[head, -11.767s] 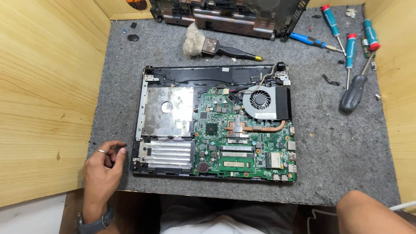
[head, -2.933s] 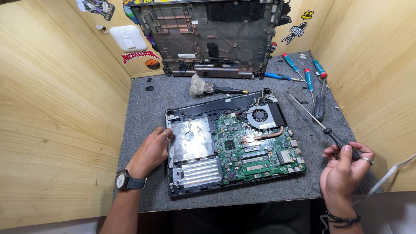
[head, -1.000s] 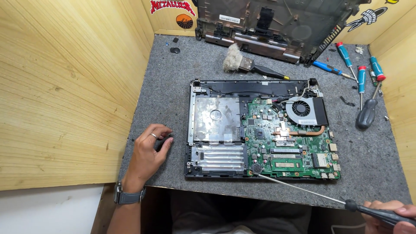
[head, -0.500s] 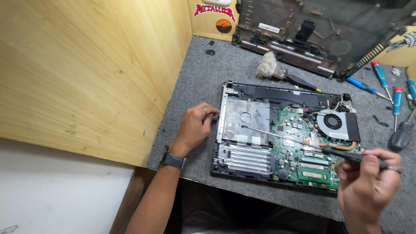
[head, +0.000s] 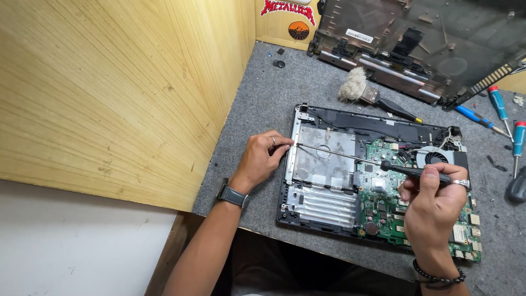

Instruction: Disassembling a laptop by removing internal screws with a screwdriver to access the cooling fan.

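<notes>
Head view: since half a second ago, the right hand point(head: 435, 197), closed around a long screwdriver point(head: 383, 164), has carried its tip to the opened laptop's point(head: 329, 203) left edge, where the left hand's point(head: 263, 159) pinched fingertips now meet it on the bench point(head: 263, 98).

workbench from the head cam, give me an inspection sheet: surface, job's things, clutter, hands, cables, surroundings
surface: grey felt mat, specked with small bits
job's things: opened laptop base lying flat, green circuit board, fan and silver metal plate exposed; long thin screwdriver across it, tip at the left edge
clutter: brush; blue and red screwdrivers at right; removed dark cover leaning at the back
hands: left hand at the base's left edge by the tip; right hand grips the screwdriver handle
cables: thin wires beside the fan
surroundings: wooden side walls, stickers on the back wall
</notes>
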